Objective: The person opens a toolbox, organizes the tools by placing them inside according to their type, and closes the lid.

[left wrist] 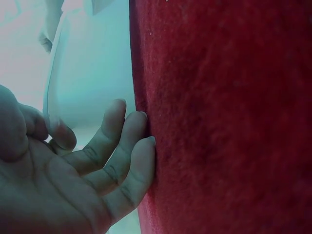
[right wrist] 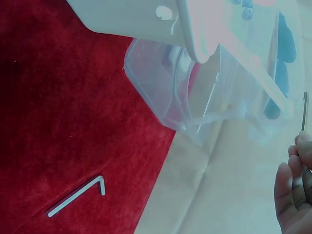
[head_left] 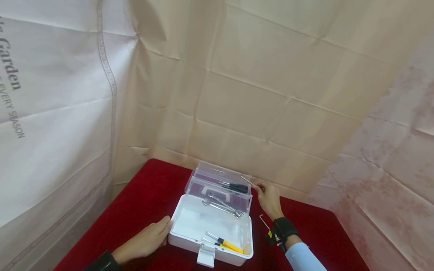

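Note:
A white toolbox point(head_left: 171, 237) with its clear lid point(head_left: 190, 184) swung back stands on the red cloth. My left hand point(head_left: 149, 239) holds its left wall at the rim; in the left wrist view several fingertips point(left wrist: 139, 117) lie along the outside. At the far right corner, my right hand point(head_left: 270, 199) pinches a thin metal hex key point(head_left: 249, 181) above the lid's edge. Black-handled tools point(head_left: 237, 187) lie in the lid. Two wrenches point(head_left: 222, 207) rest across the back of the box, and yellow-handled screwdrivers point(head_left: 230, 246) lie at its front right.
Another hex key point(right wrist: 75, 197) lies on the red cloth point(right wrist: 58, 107) right of the box, partly hidden by the right wrist in the head view. The white latch point(head_left: 206, 256) hangs open at the front. A beige curtain point(head_left: 237, 113) hangs close behind the table.

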Tool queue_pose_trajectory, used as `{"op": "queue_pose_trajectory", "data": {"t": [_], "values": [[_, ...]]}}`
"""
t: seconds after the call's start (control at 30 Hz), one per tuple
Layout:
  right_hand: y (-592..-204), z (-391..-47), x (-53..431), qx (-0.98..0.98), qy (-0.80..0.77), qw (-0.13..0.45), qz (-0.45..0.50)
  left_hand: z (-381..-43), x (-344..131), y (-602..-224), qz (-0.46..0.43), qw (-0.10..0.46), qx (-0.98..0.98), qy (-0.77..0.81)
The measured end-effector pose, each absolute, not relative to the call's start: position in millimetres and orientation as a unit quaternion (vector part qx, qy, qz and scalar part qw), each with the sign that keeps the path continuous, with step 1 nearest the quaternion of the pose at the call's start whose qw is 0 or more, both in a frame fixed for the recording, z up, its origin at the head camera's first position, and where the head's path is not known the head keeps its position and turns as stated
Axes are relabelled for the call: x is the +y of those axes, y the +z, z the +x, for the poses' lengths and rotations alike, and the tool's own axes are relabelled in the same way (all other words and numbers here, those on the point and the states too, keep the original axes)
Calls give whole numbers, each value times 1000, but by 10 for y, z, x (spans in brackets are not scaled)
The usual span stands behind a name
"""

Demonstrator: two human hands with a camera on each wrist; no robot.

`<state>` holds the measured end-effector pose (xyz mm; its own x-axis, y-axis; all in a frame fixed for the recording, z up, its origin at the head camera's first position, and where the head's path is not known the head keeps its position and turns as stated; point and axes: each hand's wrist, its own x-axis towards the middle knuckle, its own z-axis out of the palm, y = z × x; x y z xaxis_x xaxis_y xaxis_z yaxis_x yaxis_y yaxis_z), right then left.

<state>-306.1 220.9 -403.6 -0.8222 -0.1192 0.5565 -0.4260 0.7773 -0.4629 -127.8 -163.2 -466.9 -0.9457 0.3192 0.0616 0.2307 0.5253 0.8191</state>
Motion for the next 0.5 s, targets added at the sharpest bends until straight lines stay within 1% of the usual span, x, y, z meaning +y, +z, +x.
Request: {"op": "queue_pose_trajectory", "data": {"t": [0.5], "values": [[-4079, -3160, 2066, -887, 274, 314, 198, -1268, -1618, -4657, 163, 35, 876, 452]]}}
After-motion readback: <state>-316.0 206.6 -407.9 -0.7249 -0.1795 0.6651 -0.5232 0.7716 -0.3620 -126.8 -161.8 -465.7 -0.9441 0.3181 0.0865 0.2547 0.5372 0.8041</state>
